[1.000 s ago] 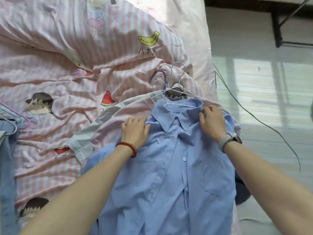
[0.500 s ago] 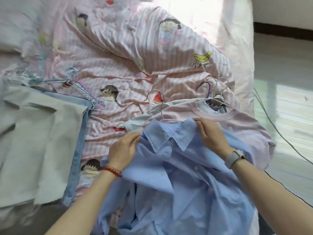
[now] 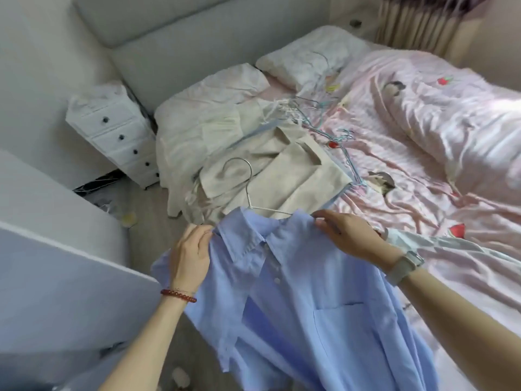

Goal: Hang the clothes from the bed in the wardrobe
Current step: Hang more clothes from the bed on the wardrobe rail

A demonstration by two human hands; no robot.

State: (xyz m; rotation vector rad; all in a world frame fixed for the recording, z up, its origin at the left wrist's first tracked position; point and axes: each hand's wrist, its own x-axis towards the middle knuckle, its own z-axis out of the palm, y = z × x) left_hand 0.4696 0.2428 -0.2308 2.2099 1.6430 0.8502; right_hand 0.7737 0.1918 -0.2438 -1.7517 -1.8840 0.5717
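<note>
A light blue button-up shirt (image 3: 310, 300) hangs lifted in front of me on a white wire hanger (image 3: 248, 187), whose hook sticks up above the collar. My left hand (image 3: 191, 249) grips the shirt's left shoulder. My right hand (image 3: 349, 235) pinches the right shoulder by the collar. Beyond the shirt, a beige garment (image 3: 282, 170) and a cream one (image 3: 203, 119) lie on the bed (image 3: 423, 153), with several loose wire hangers (image 3: 315, 114) next to them.
A white panel (image 3: 56, 263) stands close at the left. A white drawer unit (image 3: 118, 131) sits on the floor beside the bed's grey headboard (image 3: 180, 43). A pillow (image 3: 310, 55) and a pink striped duvet cover the bed. A pale garment (image 3: 439, 244) lies under my right wrist.
Both hands have lifted the blue shirt off the pile on the bed, and my view has swung left toward the headboard and the white panel.
</note>
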